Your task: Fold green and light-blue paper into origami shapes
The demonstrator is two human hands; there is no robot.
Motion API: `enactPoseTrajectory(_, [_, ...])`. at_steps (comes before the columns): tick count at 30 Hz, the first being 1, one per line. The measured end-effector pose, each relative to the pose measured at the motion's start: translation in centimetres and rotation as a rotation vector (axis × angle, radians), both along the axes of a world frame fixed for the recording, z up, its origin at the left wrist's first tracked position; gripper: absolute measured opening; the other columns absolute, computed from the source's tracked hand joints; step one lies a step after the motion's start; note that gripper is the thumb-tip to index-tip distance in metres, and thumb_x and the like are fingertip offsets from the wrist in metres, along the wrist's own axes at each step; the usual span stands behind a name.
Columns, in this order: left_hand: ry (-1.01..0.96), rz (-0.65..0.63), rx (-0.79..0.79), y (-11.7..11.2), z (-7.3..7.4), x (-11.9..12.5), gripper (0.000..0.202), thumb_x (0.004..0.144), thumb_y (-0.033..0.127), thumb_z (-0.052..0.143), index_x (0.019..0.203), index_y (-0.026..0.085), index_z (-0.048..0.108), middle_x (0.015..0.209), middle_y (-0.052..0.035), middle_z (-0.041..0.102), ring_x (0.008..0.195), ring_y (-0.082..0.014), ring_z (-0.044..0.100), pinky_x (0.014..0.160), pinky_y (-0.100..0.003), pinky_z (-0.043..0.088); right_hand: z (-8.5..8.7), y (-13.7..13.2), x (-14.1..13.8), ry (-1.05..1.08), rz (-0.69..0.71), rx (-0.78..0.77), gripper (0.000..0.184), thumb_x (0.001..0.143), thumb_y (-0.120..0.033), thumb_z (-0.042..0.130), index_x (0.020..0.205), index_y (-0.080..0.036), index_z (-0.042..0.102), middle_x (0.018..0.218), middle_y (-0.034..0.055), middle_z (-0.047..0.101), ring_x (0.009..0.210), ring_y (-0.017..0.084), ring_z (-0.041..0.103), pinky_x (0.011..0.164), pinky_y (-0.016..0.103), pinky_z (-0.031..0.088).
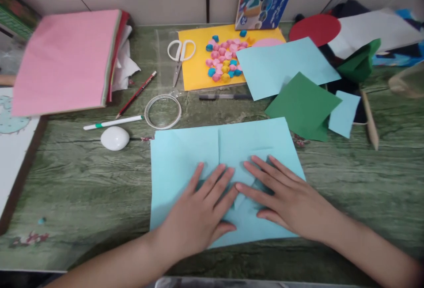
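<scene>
A large light-blue sheet of paper [185,155] lies on the green wood-grain table in front of me, with a crease or fold line running down from its top edge. My left hand [198,213] rests flat on its middle, fingers spread. On the right half, my right hand [288,195] also lies flat with fingers apart, over a smaller folded light-blue piece [247,191] partly hidden under it. The index fingers of both hands nearly meet near the centre. Neither hand grips anything.
Behind the sheet are a tape roll [163,111], white-handled scissors [180,56], a pencil [136,94], a marker [114,123] and a white egg shape [115,138]. Small pink, blue and yellow pieces [227,54] lie on yellow paper. Green paper [303,107] sits right; pink sheets [69,62] are stacked left.
</scene>
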State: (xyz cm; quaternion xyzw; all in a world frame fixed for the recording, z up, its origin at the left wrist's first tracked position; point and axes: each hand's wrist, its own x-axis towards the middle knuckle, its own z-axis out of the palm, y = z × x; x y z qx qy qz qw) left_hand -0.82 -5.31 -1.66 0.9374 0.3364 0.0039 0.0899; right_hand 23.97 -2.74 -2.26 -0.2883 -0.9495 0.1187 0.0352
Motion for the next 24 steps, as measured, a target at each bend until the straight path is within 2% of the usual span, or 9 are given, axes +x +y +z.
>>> enactPoseTrajectory(3, [-0.001, -0.031, -0.007, 0.1, -0.3, -0.9, 0.064, 0.086, 0.059, 0.036, 0.136, 0.019, 0.038, 0.147, -0.0102, 0.031, 0.137, -0.0296, 0.022, 0.111, -0.054, 0.006, 0.1, 0.2, 0.1, -0.008, 0.023, -0.024, 0.066, 0.083, -0.038, 0.058, 0.142, -0.033, 0.027, 0.152, 0.0088, 0.020, 0.137, 0.031, 0.019, 0.106, 0.056, 0.028])
enactPoseTrajectory(6, [-0.021, -0.049, -0.011, 0.2, -0.3, -1.3, 0.064, 0.087, 0.059, 0.035, 0.136, 0.018, 0.039, 0.146, -0.0105, 0.034, 0.137, -0.0291, 0.024, 0.111, -0.053, 0.006, 0.0, 0.3, 0.2, -0.024, 0.049, -0.032, 0.067, 0.084, -0.041, 0.057, 0.143, -0.034, 0.025, 0.152, 0.0091, 0.019, 0.137, 0.031, 0.020, 0.106, 0.055, 0.027])
enactPoseTrajectory(11, [-0.009, 0.084, 0.048, 1.6, 0.2, -1.2, 0.059, 0.091, 0.049, 0.036, 0.135, 0.010, 0.041, 0.146, -0.0115, 0.034, 0.136, -0.0306, 0.025, 0.111, -0.055, 0.009, 0.1, 0.4, 0.4, -0.043, 0.074, -0.042, 0.066, 0.085, -0.042, 0.055, 0.143, -0.035, 0.025, 0.152, 0.0092, 0.018, 0.136, 0.031, 0.021, 0.106, 0.055, 0.027])
enactPoseTrajectory(17, [0.000, 0.078, 0.016, 4.3, -0.4, -1.6, 0.053, 0.093, 0.042, 0.036, 0.140, 0.018, 0.032, 0.149, -0.0034, 0.029, 0.139, -0.0298, 0.016, 0.110, -0.061, 0.006, 0.2, 0.8, 0.6, -0.024, 0.087, -0.037, 0.064, 0.083, -0.042, 0.057, 0.141, -0.035, 0.030, 0.151, 0.0072, 0.022, 0.136, 0.032, 0.022, 0.106, 0.058, 0.024])
enactPoseTrajectory(24, [-0.023, 0.056, -0.009, 5.2, -0.6, -1.8, 0.050, 0.092, 0.037, 0.040, 0.139, 0.021, 0.034, 0.147, -0.0028, 0.033, 0.140, -0.0293, 0.013, 0.110, -0.061, 0.006, -0.1, 1.0, 0.6, -0.005, 0.105, -0.070, 0.067, 0.080, -0.044, 0.061, 0.139, -0.039, 0.031, 0.151, 0.0063, 0.021, 0.136, 0.035, 0.021, 0.104, 0.059, 0.025])
